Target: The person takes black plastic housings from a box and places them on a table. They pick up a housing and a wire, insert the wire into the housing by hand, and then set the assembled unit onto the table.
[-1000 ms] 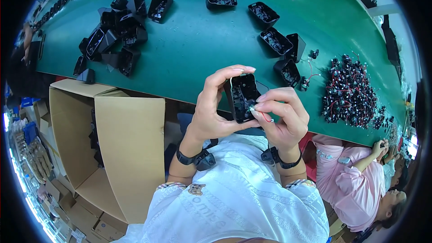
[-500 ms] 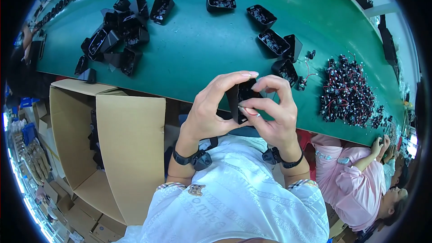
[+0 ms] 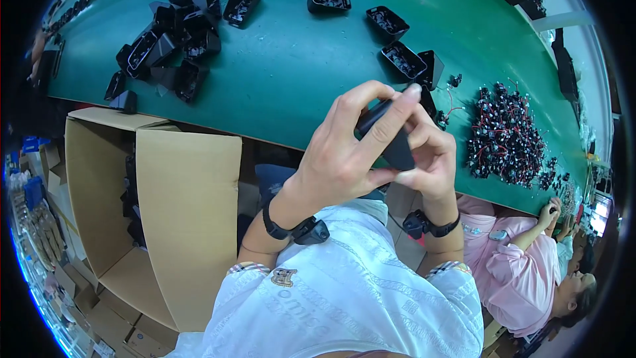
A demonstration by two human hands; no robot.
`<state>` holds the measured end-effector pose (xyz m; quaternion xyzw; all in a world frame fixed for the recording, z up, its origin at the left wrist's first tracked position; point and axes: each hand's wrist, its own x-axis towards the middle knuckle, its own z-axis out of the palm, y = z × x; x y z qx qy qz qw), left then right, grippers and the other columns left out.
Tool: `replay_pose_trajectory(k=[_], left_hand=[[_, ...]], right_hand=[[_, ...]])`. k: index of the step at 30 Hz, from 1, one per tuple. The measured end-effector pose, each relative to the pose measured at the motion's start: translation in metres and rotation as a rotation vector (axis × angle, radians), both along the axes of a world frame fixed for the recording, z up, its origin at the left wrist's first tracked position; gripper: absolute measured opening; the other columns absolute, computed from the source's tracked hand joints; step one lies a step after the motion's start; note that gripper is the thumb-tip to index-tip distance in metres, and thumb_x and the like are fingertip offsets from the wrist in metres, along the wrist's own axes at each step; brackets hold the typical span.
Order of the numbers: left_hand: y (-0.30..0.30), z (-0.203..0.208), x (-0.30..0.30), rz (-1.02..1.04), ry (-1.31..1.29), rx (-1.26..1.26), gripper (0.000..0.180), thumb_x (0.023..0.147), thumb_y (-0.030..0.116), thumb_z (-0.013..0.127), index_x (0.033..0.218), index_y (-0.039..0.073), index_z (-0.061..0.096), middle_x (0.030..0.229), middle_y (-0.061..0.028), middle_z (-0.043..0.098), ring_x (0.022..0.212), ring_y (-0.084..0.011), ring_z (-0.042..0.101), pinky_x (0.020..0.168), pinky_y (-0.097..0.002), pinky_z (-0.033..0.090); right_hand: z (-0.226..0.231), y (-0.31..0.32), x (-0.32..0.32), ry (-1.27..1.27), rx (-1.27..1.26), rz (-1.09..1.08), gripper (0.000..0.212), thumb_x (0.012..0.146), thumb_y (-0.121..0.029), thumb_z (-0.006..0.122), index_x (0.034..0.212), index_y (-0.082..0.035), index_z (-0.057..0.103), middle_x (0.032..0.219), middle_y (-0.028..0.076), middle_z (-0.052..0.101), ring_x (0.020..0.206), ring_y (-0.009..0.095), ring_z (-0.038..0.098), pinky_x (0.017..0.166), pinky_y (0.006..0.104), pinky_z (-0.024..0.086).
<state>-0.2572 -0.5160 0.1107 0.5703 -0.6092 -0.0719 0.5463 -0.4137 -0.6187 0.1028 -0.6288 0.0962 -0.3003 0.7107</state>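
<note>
Between my two hands I hold a black plastic housing (image 3: 397,150), tilted above the table's near edge, its outer face toward me. The fingers of my left hand (image 3: 348,142) wrap round it from the left, with the index finger lying along its top. My right hand (image 3: 430,152) grips its right side, the thumb at the lower corner. What is inside the housing is hidden. Just beyond my right hand, several open black housings (image 3: 403,59) rest on the green table (image 3: 285,73), beside a small part with a red wire (image 3: 442,119).
At the right lies a heap of small black parts with red wires (image 3: 507,132). A pile of black housings (image 3: 165,46) is at the far left. An open cardboard box (image 3: 189,225) stands left of me, with dark pieces inside. A person in pink (image 3: 513,258) sits at the right.
Both hands have turned the housing over and moved slightly right; its open side faced me before. The red wire that my right fingers pinched is now out of sight.
</note>
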Motion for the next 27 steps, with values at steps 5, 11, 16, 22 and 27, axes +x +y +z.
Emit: replay_pose_trajectory(k=[5, 11, 16, 22, 27], left_hand=[[-0.006, -0.013, -0.005, 0.149, -0.016, -0.137, 0.093, 0.054, 0.014, 0.091, 0.140, 0.003, 0.058, 0.127, -0.0171, 0.057, 0.106, -0.0340, 0.062, 0.086, -0.0414, 0.054], [-0.003, -0.013, -0.007, 0.215, -0.006, -0.011, 0.091, 0.057, 0.021, 0.093, 0.140, 0.002, 0.058, 0.120, -0.0158, 0.061, 0.101, -0.0327, 0.065, 0.083, -0.0403, 0.057], [-0.006, -0.006, -0.006, 0.206, 0.029, -0.051, 0.085, 0.059, 0.027, 0.095, 0.134, 0.003, 0.063, 0.112, -0.0139, 0.065, 0.093, -0.0293, 0.069, 0.075, -0.0380, 0.060], [-0.008, -0.002, -0.002, 0.219, 0.010, -0.044, 0.083, 0.060, 0.026, 0.095, 0.134, 0.003, 0.063, 0.115, -0.0140, 0.064, 0.095, -0.0297, 0.070, 0.076, -0.0380, 0.060], [-0.009, -0.011, 0.007, 0.248, 0.020, -0.006, 0.082, 0.059, 0.021, 0.093, 0.134, 0.003, 0.063, 0.120, -0.0155, 0.062, 0.098, -0.0315, 0.068, 0.080, -0.0388, 0.059]], right_hand=[[-0.005, 0.009, 0.004, 0.017, 0.365, -0.025, 0.026, 0.079, -0.018, 0.083, 0.091, -0.002, 0.068, 0.152, 0.026, 0.043, 0.133, 0.032, 0.051, 0.112, 0.0458, 0.038], [0.003, 0.015, 0.007, 0.073, 0.534, -0.074, 0.025, 0.085, -0.021, 0.079, 0.092, -0.003, 0.064, 0.151, 0.022, 0.047, 0.126, 0.023, 0.056, 0.109, 0.0386, 0.043], [0.016, 0.006, 0.004, 0.110, 0.460, -0.008, 0.024, 0.086, -0.022, 0.077, 0.090, -0.005, 0.061, 0.147, 0.020, 0.051, 0.122, 0.020, 0.057, 0.105, 0.0367, 0.045], [0.019, 0.002, 0.006, 0.096, 0.558, 0.094, 0.024, 0.088, -0.021, 0.076, 0.096, -0.003, 0.062, 0.131, 0.011, 0.059, 0.113, 0.016, 0.059, 0.101, 0.0335, 0.046], [0.028, 0.005, 0.012, 0.239, 0.367, -0.038, 0.021, 0.091, -0.014, 0.074, 0.103, 0.002, 0.067, 0.147, 0.017, 0.050, 0.119, 0.018, 0.057, 0.104, 0.0343, 0.044]])
